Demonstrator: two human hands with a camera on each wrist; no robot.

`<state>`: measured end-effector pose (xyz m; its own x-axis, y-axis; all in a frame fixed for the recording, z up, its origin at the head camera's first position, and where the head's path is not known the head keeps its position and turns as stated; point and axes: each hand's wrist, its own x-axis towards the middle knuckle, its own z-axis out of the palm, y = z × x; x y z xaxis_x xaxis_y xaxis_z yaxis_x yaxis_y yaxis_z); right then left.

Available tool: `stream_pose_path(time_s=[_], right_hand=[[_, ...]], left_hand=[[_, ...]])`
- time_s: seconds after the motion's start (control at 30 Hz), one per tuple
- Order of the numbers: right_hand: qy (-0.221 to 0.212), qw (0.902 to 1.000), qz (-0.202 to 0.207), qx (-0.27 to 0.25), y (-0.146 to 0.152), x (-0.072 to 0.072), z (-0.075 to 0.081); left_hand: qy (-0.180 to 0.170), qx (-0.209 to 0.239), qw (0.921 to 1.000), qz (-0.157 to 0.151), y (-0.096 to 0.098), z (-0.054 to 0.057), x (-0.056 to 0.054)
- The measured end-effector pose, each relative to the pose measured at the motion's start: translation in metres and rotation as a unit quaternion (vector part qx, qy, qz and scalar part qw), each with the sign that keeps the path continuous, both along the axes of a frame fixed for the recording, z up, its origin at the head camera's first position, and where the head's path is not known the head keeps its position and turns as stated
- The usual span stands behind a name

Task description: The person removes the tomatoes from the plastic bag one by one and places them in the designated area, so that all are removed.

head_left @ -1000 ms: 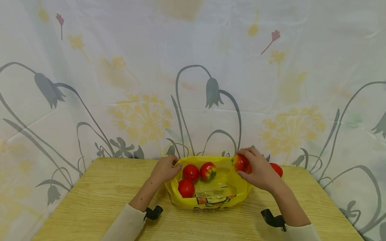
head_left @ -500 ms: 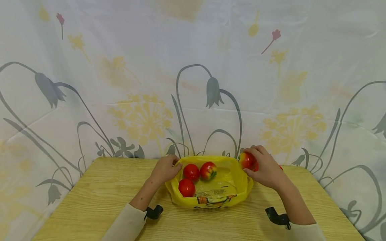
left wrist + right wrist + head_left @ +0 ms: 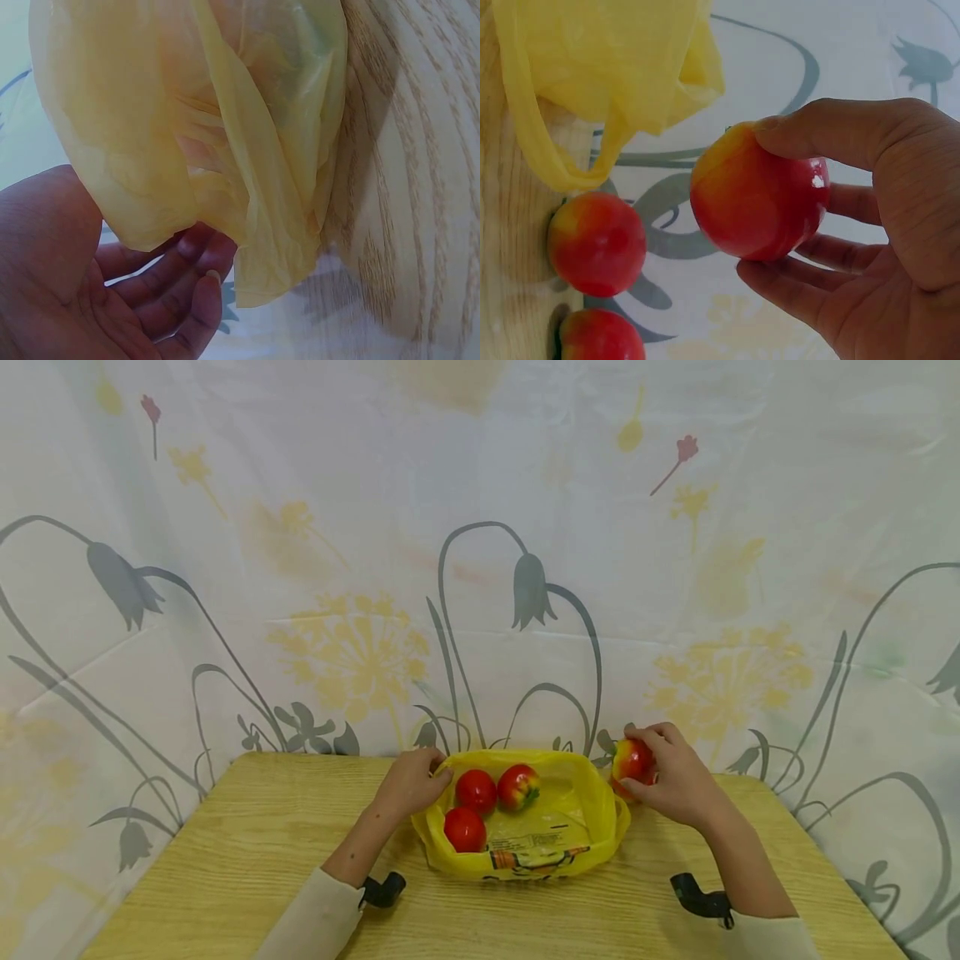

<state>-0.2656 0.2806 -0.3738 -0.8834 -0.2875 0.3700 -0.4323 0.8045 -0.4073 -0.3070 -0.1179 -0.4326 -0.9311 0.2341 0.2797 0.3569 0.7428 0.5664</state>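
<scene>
A yellow plastic bag (image 3: 558, 860) lies on the table with its mouth spread wide. Inside, toward its left, are three red apples (image 3: 518, 787), one of them showing a yellow, green-stemmed end. My left hand (image 3: 411, 783) holds the bag's left rim; in the left wrist view its fingers (image 3: 161, 289) curl at the thin plastic. Just right of the bag, my right hand (image 3: 675, 779) grips a red-and-yellow apple (image 3: 754, 195) between thumb and fingers, raised above the table. Two more apples (image 3: 598, 244) sit below it in the right wrist view, mostly hidden by the hand in the head view.
The wooden table (image 3: 285, 852) ends against a hanging cloth (image 3: 480, 468) printed with flowers. A loop-shaped bag handle (image 3: 562, 176) droops near the loose apples. Black camera mounts (image 3: 701, 897) are strapped at both wrists.
My right hand has moved right with its apple, from over the bag's right rim to outside it. The left hand and the apples in the bag stay put.
</scene>
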Motion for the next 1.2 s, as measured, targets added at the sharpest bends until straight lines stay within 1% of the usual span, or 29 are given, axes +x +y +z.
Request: stream_pose_path(time_s=[0.2, 0.43, 0.57, 0.67, 0.9, 1.07, 1.2], right_hand=[[0.002, 0.9999, -0.013, 0.001, 0.011, -0.003, -0.001], [0.012, 0.9995, -0.030, 0.002, 0.026, -0.006, -0.008], [0.002, 0.9991, -0.043, 0.002, 0.036, -0.008, -0.010], [-0.004, 0.9986, -0.053, -0.001, 0.041, -0.009, -0.011], [-0.024, 0.9971, -0.073, -0.004, 0.052, -0.010, -0.016], [-0.026, 0.9957, -0.088, -0.012, 0.063, -0.009, -0.017], [-0.030, 0.9948, -0.096, -0.013, 0.071, -0.010, -0.018]], left_hand=[[0.000, 0.001, 1.0000, 0.002, 0.000, 0.001, 0.001], [-0.004, 0.001, 1.0000, 0.005, 0.000, -0.002, 0.002], [-0.009, 0.002, 1.0000, 0.001, 0.000, -0.001, 0.002], [-0.005, 0.003, 1.0000, -0.001, -0.001, 0.000, 0.001], [-0.003, -0.004, 1.0000, 0.003, -0.002, 0.001, 0.001], [0.006, 0.001, 1.0000, -0.004, -0.001, 0.001, 0.002], [-0.001, 0.003, 1.0000, -0.003, 0.000, 0.001, 0.002]])
